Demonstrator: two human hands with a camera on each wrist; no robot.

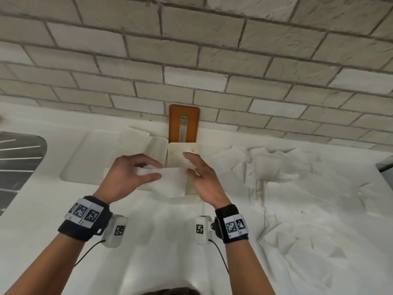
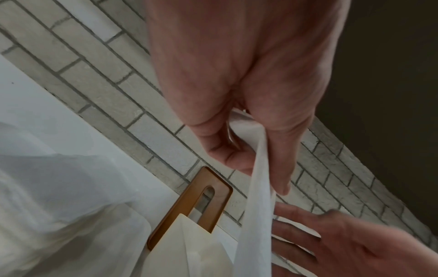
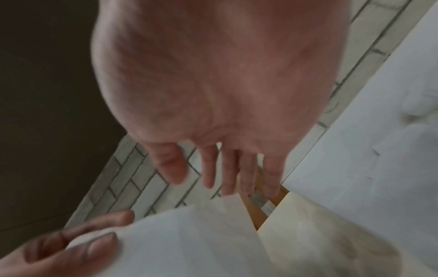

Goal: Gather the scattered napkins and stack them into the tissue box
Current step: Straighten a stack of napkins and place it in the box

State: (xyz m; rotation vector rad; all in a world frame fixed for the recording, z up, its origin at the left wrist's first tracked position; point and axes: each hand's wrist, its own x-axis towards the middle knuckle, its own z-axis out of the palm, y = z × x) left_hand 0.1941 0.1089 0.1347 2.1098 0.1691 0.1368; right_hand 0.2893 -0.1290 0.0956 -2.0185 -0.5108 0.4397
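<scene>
Napkin (image 1: 170, 179) pinched in left hand (image 1: 127, 175), over tissue box (image 1: 179, 154)

The open tissue box (image 1: 182, 158) stands in the middle, with its brown lid (image 1: 184, 121) leaning on the brick wall (image 1: 212, 60) behind it, so the far side is blocked. A held napkin (image 1: 170, 179) and 2 hands cover its near side. Loose napkins (image 1: 287, 188) crowd the right; the white counter (image 1: 148, 252) near the person is free.

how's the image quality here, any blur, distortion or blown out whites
Head view: wide-angle bending curves the brick wall, and the scattered napkins wash into the white counter. Left wrist view: fairly sharp on the left hand, right hand smeared. Right wrist view: motion blur throughout, dim.
</scene>
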